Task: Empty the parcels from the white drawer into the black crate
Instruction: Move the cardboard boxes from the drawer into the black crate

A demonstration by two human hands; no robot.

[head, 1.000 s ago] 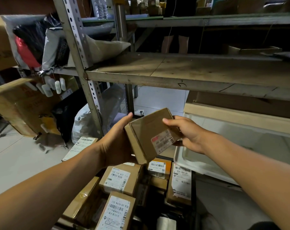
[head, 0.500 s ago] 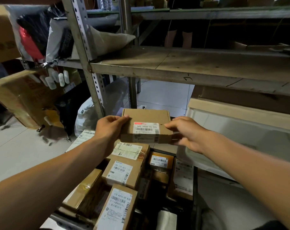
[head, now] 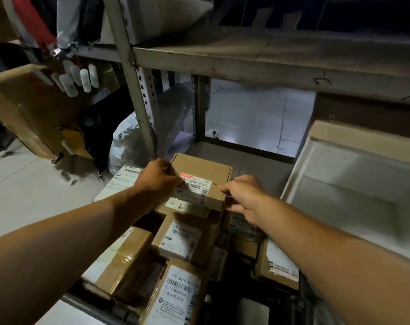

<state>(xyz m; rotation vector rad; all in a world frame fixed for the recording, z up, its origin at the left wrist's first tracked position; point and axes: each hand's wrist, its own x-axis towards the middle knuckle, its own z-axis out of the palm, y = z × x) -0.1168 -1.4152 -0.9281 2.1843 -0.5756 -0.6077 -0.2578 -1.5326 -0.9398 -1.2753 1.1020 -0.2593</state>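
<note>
1. The left hand (head: 158, 181) and right hand (head: 242, 195) flank the top parcel (head: 204, 181).
2. Beneath the grip, stacked parcels (head: 178, 240) fill the crate (head: 100, 308).
3. Right of the grip lies the drawer (head: 316, 160).
4. Above the grip runs the shelf board (head: 257, 64).

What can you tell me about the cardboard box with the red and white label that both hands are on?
The cardboard box is flat, brown and closed, lying label up on top of the stacked parcels. Its white barcode sticker has a red strip at the upper edge. The left hand rests on its left side, covering part of the label; the right hand touches its right edge.
</note>
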